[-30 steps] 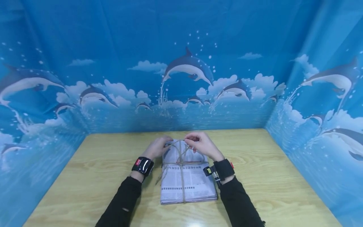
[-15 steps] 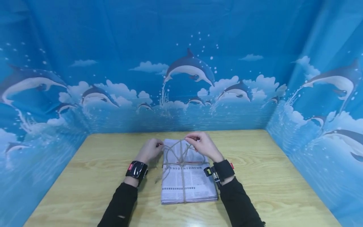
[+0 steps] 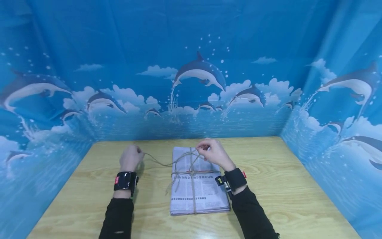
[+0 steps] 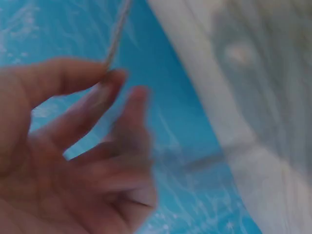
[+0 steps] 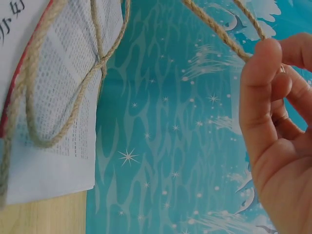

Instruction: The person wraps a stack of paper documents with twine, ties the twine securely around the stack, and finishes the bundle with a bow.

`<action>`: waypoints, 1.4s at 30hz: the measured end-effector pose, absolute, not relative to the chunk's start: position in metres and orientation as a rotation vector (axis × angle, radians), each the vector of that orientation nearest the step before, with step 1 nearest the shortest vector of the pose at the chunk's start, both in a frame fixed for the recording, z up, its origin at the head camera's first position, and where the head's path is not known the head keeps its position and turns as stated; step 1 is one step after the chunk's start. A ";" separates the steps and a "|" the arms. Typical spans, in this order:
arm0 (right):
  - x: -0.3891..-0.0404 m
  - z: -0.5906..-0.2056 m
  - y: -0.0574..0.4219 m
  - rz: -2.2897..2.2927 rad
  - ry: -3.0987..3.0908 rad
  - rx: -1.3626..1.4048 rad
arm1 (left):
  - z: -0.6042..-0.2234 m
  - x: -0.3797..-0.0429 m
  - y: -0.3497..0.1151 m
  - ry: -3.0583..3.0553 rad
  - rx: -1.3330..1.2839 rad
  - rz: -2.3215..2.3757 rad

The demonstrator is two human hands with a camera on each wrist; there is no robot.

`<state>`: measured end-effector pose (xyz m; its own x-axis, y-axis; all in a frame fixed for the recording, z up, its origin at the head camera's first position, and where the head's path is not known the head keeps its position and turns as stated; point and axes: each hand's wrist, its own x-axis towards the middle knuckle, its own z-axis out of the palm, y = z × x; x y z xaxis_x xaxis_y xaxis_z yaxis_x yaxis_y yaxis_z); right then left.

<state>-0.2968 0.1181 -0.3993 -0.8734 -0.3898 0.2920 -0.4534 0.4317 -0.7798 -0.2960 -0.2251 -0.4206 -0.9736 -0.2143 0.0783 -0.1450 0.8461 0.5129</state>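
Observation:
A stack of folded newspapers lies on the table, with twine running crosswise around it and loose loops near its far end. My left hand is out to the left of the stack. Between thumb and index finger it pinches a strand of twine, which trails back to the stack in the head view. Over the stack's far right corner, my right hand pinches a loop of twine with thumb and fingers. The newspapers' printed side faces up under the twine.
The wooden table extends on both sides of the stack. A blue curtain printed with dolphins closes off the back and both sides. Each wrist wears a black strap.
My left hand has moved left, away from the stack, drawing a strand of twine out with it. The right hand has stayed almost in place, still pinching its loop.

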 end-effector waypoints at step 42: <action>-0.301 -0.401 0.109 1.367 -2.512 0.684 | -0.386 -0.280 -0.154 -2.522 -0.774 -1.185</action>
